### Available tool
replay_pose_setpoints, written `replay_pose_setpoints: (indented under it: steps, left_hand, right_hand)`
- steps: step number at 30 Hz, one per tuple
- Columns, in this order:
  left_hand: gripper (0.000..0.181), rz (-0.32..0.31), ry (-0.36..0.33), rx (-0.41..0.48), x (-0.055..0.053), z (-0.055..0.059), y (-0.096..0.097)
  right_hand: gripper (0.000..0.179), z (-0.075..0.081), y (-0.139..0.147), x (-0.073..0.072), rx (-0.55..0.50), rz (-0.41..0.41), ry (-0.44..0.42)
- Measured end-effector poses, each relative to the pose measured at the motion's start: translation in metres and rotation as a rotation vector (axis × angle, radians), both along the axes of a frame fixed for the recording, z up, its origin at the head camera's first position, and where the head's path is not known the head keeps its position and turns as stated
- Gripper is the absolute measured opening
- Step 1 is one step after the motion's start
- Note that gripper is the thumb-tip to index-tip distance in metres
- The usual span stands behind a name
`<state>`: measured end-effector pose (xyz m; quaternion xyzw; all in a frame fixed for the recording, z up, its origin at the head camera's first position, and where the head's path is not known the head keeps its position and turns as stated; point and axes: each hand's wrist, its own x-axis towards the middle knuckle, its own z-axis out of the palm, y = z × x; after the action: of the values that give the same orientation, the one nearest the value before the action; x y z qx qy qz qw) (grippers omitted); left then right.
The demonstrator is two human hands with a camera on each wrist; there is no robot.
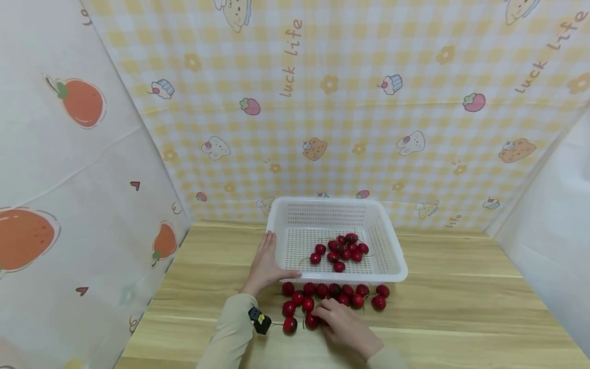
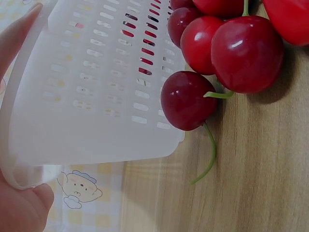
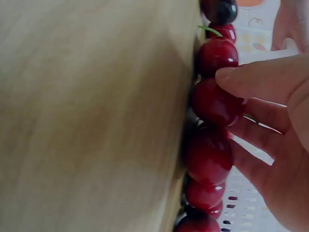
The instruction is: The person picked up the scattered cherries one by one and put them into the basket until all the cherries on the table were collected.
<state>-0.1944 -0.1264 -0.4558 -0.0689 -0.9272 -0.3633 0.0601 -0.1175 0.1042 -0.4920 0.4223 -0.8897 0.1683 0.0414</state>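
A white perforated plastic basket [image 1: 397, 256] stands on the table with several dark red cherries [image 1: 338, 266] inside, grouped toward its right half. My left hand [image 1: 266, 266] grips its near left corner, thumb along the front rim and fingers on the left side. More cherries [image 1: 288, 308], some with green stems, lie loose on the table in front of the basket. Among them is my right hand [image 1: 345, 328]. In the right wrist view its thumb and fingers pinch one cherry [image 3: 215, 104] within a row of others. Part of that cherry is hidden behind the thumb.
The wooden table [image 1: 451, 297] extends to both sides of the basket. Behind it hangs a yellow checked cloth [image 1: 350, 123], close to the basket's back. A white printed cloth [image 1: 106, 169] borders the left side. A small black device [image 1: 259, 321] sits on my left wrist.
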Motion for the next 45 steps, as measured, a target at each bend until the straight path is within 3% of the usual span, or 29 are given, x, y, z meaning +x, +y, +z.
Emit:
replay_pose_setpoints:
  steps: [9, 17, 22, 29, 35, 39, 45]
  left_hand:
    - [0.128, -0.005, 0.005, 0.004, 0.000, 0.002, 0.000]
    - [0.128, -0.005, 0.015, -0.016, -0.001, 0.000, 0.000]
    - [0.128, -0.004, 0.009, -0.015, -0.002, -0.001, 0.000]
    - [0.128, -0.003, -0.007, -0.007, 0.000, 0.001, 0.000]
    - [0.128, -0.004, -0.007, -0.006, 0.000, 0.003, 0.000]
    - [0.128, -0.003, -0.007, -0.011, 0.001, 0.005, -0.001]
    - [0.129, -0.013, -0.008, -0.005, 0.002, 0.006, -0.001]
  right_hand:
    - [0.025, -0.003, -0.001, -0.001, 0.007, -0.015, -0.021]
    - [0.024, -0.001, 0.002, -0.002, -0.025, 0.006, 0.041]
    - [0.022, 0.010, 0.003, 0.000, -0.069, 0.020, 0.088]
    - [0.022, 0.043, 0.002, 0.005, -0.144, 0.091, 0.178]
    - [0.023, 0.083, 0.004, 0.002, -0.225, 0.192, 0.231]
    - [0.022, 0.114, 0.008, -0.017, -0.256, 0.250, 0.262]
    - [0.022, 0.161, 0.011, -0.060, -0.266, 0.305, 0.336]
